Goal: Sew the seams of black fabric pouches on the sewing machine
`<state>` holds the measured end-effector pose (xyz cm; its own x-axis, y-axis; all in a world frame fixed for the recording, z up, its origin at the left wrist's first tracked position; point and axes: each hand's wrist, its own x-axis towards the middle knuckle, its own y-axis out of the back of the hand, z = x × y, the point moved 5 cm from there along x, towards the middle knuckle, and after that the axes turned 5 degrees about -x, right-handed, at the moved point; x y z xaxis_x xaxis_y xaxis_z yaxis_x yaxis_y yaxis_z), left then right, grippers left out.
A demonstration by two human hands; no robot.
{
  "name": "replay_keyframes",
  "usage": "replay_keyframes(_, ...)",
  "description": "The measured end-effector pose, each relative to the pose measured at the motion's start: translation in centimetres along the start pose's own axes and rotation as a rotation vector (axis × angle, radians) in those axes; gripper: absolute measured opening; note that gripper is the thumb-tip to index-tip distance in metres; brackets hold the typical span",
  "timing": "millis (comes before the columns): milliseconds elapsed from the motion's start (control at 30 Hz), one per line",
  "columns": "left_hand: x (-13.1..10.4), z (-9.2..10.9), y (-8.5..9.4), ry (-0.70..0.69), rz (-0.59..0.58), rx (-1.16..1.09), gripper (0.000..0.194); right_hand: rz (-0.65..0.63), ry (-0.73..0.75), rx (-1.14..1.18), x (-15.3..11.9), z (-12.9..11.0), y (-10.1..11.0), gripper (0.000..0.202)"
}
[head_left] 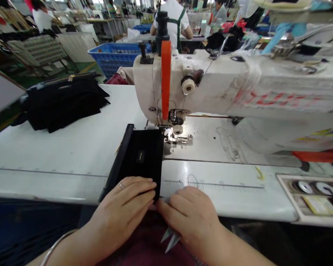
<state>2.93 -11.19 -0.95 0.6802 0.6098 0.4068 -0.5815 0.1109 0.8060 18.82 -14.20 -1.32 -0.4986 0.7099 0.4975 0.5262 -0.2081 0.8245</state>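
From where I stand, the biggest thing is the white table (58,151), stretching across in front of the seated person. On it sits the sewing machine (224,88), its long arm coming in from the right and its head over the middle. Off to the far left lies a heap of black pieces (66,99), well apart from both hands.

The black pouch (147,170) lies flat, left of the needle area and straight ahead of the hands. Its long axis seems to run away from the person, near end at the fingers, far right corner right by the metal foot (179,138); I can't tell whether the cloth goes under it. Its right edge points almost straight at that foot, while a thick band leans along the left edge.

The left hand (130,205) has more of the pouch: its fingers lie across the near end, pointing right. Whether it pinches from below I can't tell. The right hand (191,214) is curled round the scissors (172,238), blades aimed back at the person, its fingertips at the near right corner. The two hands almost meet there. Smallest of all, a little label (140,156) sits on the pouch, ahead of the fingers.
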Motion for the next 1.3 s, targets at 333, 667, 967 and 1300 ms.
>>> replay_keyframes(333,-0.1,0.1,-0.1,-0.039,0.012,-0.059,0.022,0.036,0.083,0.001,-0.4,0.2,0.0,0.027)
replay_keyframes(667,-0.5,0.0,0.0,0.006,0.0,-0.047,0.024,0.036,0.071,0.008,-0.2,0.3,0.0,0.029)
replay_keyframes(967,-0.9,0.2,0.3,-0.026,0.015,-0.073,0.026,0.019,0.077,0.018,-0.3,0.3,-0.1,0.027)
replay_keyframes(1300,0.4,0.6,0.3,-0.078,-0.007,-0.028,0.019,0.018,-0.073,0.129,-0.6,0.8,-0.1,0.025)
